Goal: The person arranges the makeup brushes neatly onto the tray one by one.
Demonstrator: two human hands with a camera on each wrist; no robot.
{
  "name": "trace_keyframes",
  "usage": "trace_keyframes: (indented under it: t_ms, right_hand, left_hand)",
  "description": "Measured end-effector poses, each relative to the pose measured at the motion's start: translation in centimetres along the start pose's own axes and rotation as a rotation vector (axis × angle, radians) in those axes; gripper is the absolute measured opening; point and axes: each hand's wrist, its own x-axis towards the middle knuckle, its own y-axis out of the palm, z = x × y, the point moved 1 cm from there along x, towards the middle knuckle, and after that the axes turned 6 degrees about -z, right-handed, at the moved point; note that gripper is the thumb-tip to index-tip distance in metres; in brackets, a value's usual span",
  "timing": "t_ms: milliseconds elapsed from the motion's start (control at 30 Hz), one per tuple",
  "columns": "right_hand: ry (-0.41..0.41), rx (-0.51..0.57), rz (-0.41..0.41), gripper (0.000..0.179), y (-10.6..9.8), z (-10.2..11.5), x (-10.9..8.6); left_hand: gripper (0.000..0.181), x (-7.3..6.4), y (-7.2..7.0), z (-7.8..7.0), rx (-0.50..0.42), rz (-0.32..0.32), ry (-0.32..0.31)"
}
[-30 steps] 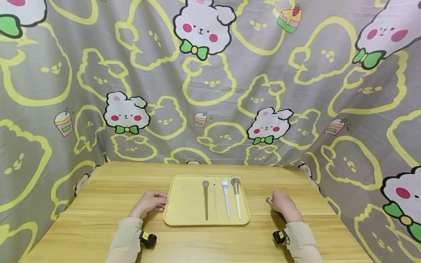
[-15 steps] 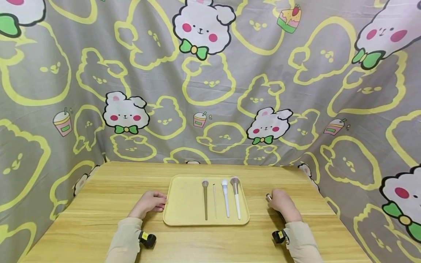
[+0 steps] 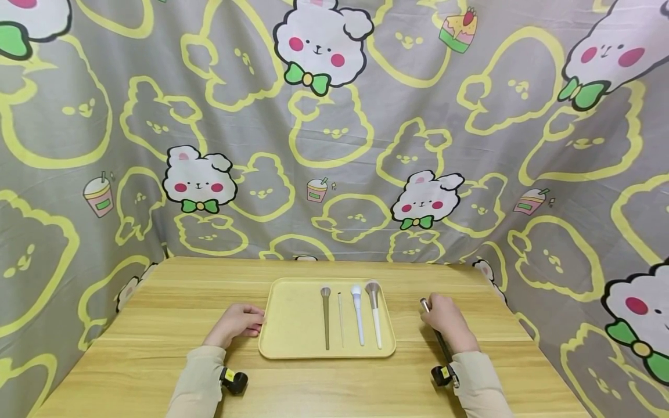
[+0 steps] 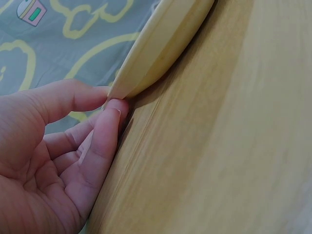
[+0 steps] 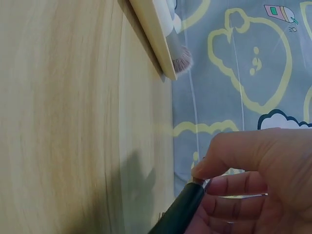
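At the left end of a yellow tray (image 3: 292, 322), my left hand (image 3: 237, 321) pinches the rim (image 4: 127, 83) between thumb and fingers. To the right of the tray, my right hand (image 3: 448, 322) holds a makeup brush with a dark green handle (image 5: 179, 210) and a metallic collar, gripped near that collar. The hand hides part of this brush. Side by side on the right half of the tray lie an olive brush (image 3: 327, 319), a very thin brush (image 3: 342, 325), a pale blue brush (image 3: 359, 319) and a white-handled brush (image 3: 377, 325) with a wide head.
The tray rests on a wood-grain table (image 3: 334, 386). A grey curtain (image 3: 334, 232) with cartoon rabbits hangs around its back and sides. Both wrists carry small black cameras, one on the left wrist (image 3: 235, 381) and another on the right wrist (image 3: 443, 376).
My right hand has shifted slightly up and left with the brush, and more of its dark handle now shows below the hand. The left hand stays at the tray's rim.
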Motion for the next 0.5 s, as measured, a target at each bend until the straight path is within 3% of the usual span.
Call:
trace_keyframes:
  t_ms: [500]
  right_hand:
    - [-0.004, 0.035, -0.070, 0.016, -0.48, 0.44, 0.06]
  left_hand:
    - [0.029, 0.26, 0.00, 0.20, -0.007, 0.009, 0.006]
